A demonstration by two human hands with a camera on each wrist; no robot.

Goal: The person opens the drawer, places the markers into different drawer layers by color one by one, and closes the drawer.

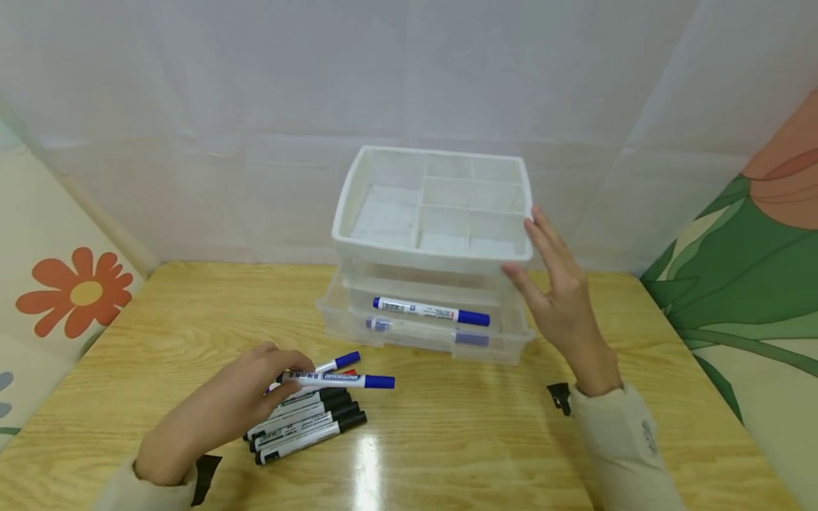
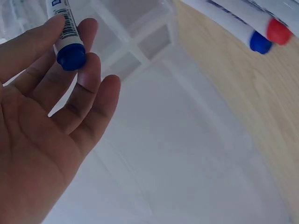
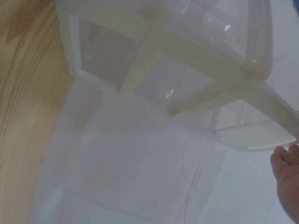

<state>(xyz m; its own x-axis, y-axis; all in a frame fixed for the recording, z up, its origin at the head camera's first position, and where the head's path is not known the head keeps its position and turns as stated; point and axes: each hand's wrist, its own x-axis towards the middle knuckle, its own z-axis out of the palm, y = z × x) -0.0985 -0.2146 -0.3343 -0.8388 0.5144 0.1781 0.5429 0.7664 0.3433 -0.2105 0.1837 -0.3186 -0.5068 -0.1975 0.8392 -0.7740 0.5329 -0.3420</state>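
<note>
Left hand: the left hand (image 1: 246,387) pinches a blue-capped marker (image 1: 339,380) with curled fingers (image 2: 88,70), just above the marker pile (image 1: 307,424) on the worktop (image 1: 447,440).
Marker axis: roughly level, cap pointing to the person's right.
Writing: barcode and blue print on the barrel, too blurred to read.
Right hand: the right hand (image 1: 562,298) has straight, spread fingers beside the white organizer (image 1: 358,191).
Drawer: the open drawer (image 1: 511,341) holds another blue marker (image 1: 431,311).

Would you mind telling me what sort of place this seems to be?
Probably a small staged tabletop corner: a glossy wooden table, plain white sheeting draped behind it, flower-patterned padded panels at the sides, and a translucent plastic drawer organiser with whiteboard markers.
</note>
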